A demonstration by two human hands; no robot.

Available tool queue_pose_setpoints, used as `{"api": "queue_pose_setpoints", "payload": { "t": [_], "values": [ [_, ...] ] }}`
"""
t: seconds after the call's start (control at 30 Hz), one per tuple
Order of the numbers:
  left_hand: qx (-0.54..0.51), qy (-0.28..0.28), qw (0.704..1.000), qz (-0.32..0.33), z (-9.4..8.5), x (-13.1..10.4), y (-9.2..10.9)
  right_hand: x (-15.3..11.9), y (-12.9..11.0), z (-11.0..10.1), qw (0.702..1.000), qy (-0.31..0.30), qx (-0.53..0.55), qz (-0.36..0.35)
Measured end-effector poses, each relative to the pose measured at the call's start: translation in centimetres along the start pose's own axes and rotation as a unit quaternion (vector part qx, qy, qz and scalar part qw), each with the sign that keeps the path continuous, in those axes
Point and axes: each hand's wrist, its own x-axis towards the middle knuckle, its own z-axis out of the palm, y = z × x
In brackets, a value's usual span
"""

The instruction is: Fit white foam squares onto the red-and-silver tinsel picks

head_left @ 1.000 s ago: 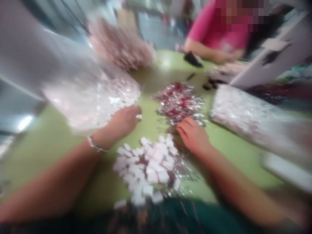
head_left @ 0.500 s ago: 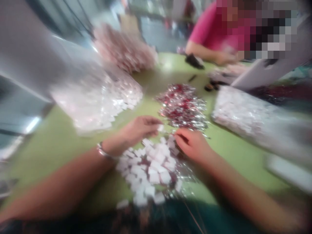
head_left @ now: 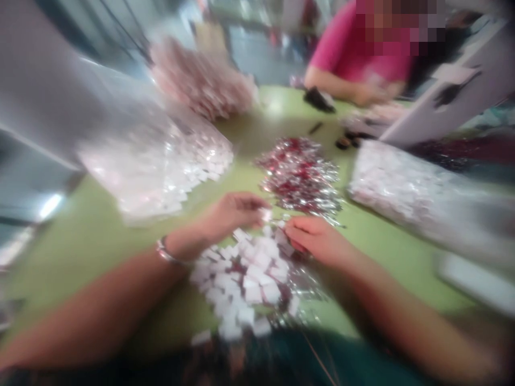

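Note:
Between the thumb and fingers of my left hand (head_left: 241, 210) is a small white card (head_left: 265, 215). My right hand (head_left: 308, 234) is just across from it, its fingers pinched together; blur hides what they hold. Beneath and in front of both hands spreads a pile of small white cards (head_left: 257, 273), with some silvery and red pieces mixed in at its right side. Beyond my hands lies a heap of shiny silver and red small pieces (head_left: 301, 174), too blurred to name more exactly.
A clear bag of white cards (head_left: 161, 166) lies at left, and another filled plastic bag (head_left: 394, 174) at right. Behind stands a pink bundle (head_left: 201, 80). A person in a pink top (head_left: 341, 48) sits across the green table (head_left: 72, 246). A white box (head_left: 475, 279) is at right.
My left hand keeps its pinch on the white card, which has tilted slightly. My right hand's fingers have closed a little more and moved slightly left. The view has shifted slightly.

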Motion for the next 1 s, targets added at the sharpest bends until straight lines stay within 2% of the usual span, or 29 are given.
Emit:
{"api": "queue_pose_setpoints", "payload": {
  "t": [0.13,0.3,0.43,0.6,0.67,0.73,0.8,0.87,0.9,0.93,0.97,1.0],
  "values": [
    [0.011,-0.029,0.999,0.018,0.0,-0.1,0.2,-0.1,-0.4,-0.5,0.987,-0.058,0.13,0.076],
    [0.134,-0.05,0.985,0.095,0.4,-0.5,0.4,0.1,0.2,-0.3,0.967,-0.078,0.212,0.12],
    [0.121,-0.079,0.985,0.094,1.1,-0.7,0.1,0.1,0.1,0.5,0.983,-0.063,0.16,0.07],
    [0.102,-0.037,0.991,0.085,1.9,-0.6,-0.7,0.2,-0.3,1.9,0.995,0.057,0.082,0.021],
    [0.098,-0.022,0.992,0.079,2.1,-0.7,-0.7,0.5,-0.4,2.2,0.995,0.086,0.046,0.0],
    [0.113,-0.022,0.99,0.087,2.1,-0.6,-0.2,0.8,-0.4,2.1,0.995,0.093,0.021,-0.011],
    [0.158,-0.047,0.98,0.115,1.4,-0.4,0.7,0.8,-0.4,2.0,0.996,0.086,0.005,-0.016],
    [0.251,-0.036,0.955,0.152,-0.1,0.0,1.5,0.4,-0.5,1.8,0.996,0.078,-0.027,-0.031],
    [0.317,0.009,0.933,0.167,-1.3,0.3,1.8,0.0,-0.6,1.7,0.995,0.067,-0.049,-0.05],
    [0.391,0.089,0.899,0.175,-2.5,0.6,1.9,-0.4,-0.8,1.6,0.993,0.04,-0.073,-0.08],
    [0.465,0.179,0.848,0.181,-3.9,1.0,1.8,-0.9,-0.9,1.5,0.989,0.0,-0.093,-0.118],
    [0.534,0.217,0.797,0.178,-5.2,1.4,1.6,-1.3,-1.0,1.2,0.981,-0.046,-0.106,-0.158]
  ]
}}
